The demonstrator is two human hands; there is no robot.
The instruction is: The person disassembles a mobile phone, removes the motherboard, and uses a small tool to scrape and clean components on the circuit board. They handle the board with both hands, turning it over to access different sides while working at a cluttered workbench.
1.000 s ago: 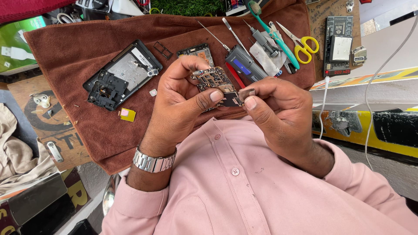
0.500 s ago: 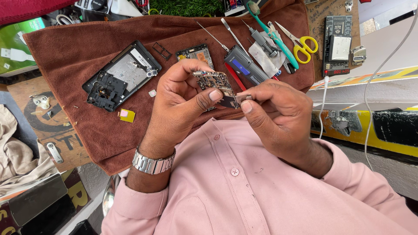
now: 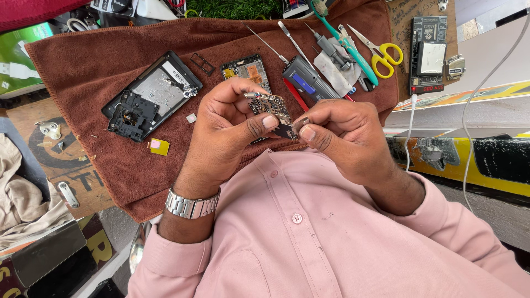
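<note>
My left hand (image 3: pixel 226 132), with a metal watch on its wrist, holds a small bare circuit board (image 3: pixel 269 105) between thumb and fingers above the brown towel (image 3: pixel 94 60). My right hand (image 3: pixel 345 138) pinches a small dark part at the board's lower right corner, its thumb and forefinger touching the left thumb. Both hands hover close to my pink shirt.
On the towel lie an opened phone frame (image 3: pixel 152 99), another phone board (image 3: pixel 245 69), a SIM tray (image 3: pixel 202 63), a small yellow piece (image 3: pixel 159 146), a grey-blue tool (image 3: pixel 303 77), a teal brush (image 3: pixel 342 38) and yellow-handled scissors (image 3: pixel 383 52). A tester board (image 3: pixel 430 52) with a white cable (image 3: pixel 411 127) sits at right.
My right fingertips have shifted slightly left onto the board's lower corner. The board and my left hand have barely moved.
</note>
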